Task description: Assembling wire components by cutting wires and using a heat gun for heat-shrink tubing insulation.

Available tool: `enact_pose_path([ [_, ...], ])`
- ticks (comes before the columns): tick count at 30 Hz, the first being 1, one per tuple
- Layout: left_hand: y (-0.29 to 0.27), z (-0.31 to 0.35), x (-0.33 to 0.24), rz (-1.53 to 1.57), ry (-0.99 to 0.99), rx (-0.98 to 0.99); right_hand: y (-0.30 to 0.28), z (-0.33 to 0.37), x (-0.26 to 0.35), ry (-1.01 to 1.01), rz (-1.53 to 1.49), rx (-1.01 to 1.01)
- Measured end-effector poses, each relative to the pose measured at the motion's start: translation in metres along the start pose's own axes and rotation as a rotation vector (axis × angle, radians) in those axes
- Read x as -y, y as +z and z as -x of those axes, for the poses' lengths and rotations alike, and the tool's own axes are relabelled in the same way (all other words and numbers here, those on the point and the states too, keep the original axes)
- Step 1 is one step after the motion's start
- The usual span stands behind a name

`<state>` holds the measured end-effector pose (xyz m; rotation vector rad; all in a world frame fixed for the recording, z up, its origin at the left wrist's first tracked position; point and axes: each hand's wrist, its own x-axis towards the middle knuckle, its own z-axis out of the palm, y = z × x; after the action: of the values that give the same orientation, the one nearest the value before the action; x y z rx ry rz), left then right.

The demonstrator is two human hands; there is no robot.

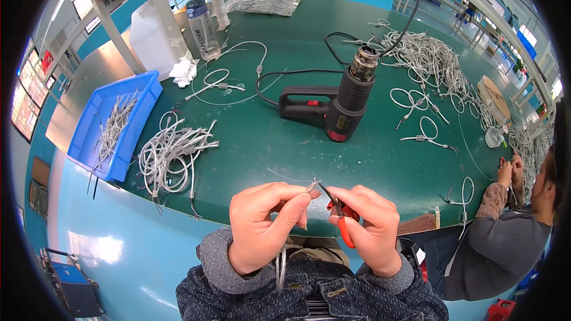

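My left hand (264,220) pinches the end of a grey cable (310,187) between thumb and fingers, and a loop of that cable hangs below the wrist. A thin strand sticks out to the left over the green tabletop (250,148). My right hand (376,223) is closed around red-handled scissors (346,232). Their dark tips lie right at the cable end. Left of my hands a bundle of grey cables (169,160) with exposed wire ends rests on the table. Beyond my hands a black heat gun (348,107) stands nozzle up.
A blue tray (128,157) of short cables sits at the left edge, with a water bottle (204,32) and a white jug (151,30) behind. A large cable pile (425,59) covers the far right, near a spool (493,100). A co-worker (511,232) sits at right.
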<state>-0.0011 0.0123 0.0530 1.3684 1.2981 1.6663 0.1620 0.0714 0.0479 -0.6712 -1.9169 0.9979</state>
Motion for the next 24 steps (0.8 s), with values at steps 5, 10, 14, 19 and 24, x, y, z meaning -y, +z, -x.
enact_pose_path([
  [5, -0.0011, 0.0007, -0.0004, 0.012, -0.002, 0.001, 0.0000, -0.0002, 0.0016, 0.003, -0.002, -0.004],
  [10, -0.0019, 0.0002, -0.0009, 0.024, -0.002, 0.008, -0.0003, -0.0005, 0.0023, -0.008, 0.029, -0.003],
  [14, -0.0032, 0.0009, -0.0013, 0.026, -0.022, 0.023, -0.0010, -0.0004, 0.0029, -0.005, 0.055, 0.003],
  [19, -0.0041, 0.0017, 0.0007, 0.021, -0.023, 0.027, -0.0022, -0.0004, 0.0061, 0.031, 0.038, 0.021],
  [24, -0.0036, 0.0030, 0.0027, 0.074, -0.049, 0.019, -0.0026, 0.0010, 0.0060, 0.097, -0.035, 0.017],
])
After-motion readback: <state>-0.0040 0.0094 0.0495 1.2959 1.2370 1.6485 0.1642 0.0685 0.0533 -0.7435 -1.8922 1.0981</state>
